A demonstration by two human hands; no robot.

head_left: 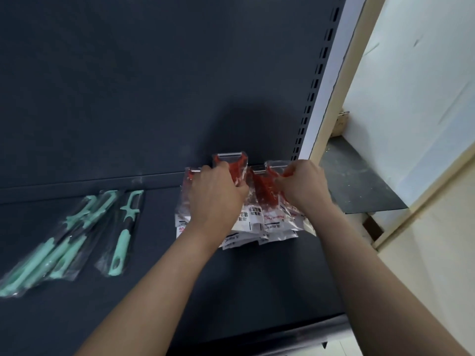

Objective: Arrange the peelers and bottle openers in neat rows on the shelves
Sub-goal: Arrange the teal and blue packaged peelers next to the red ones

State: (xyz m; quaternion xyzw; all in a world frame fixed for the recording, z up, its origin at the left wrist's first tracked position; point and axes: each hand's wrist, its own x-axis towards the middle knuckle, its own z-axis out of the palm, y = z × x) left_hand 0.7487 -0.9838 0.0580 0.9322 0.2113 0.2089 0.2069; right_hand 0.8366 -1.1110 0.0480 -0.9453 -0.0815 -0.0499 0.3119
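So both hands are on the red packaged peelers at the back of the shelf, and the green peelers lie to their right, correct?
Not quite. The head view shows the green peelers lying to the left of the red ones, not the right. The rest holds: the left hand and the right hand both grip the red packaged peelers at the back of the shelf.

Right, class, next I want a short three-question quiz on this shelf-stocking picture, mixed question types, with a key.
1. True or false: the left hand and the right hand both grip the red peelers.
2. The green peelers lie: a) left of the red ones; b) right of them; c) on top of them.
3. What surface do the green peelers lie on?
Key: 1 true; 2 a; 3 the dark shelf.
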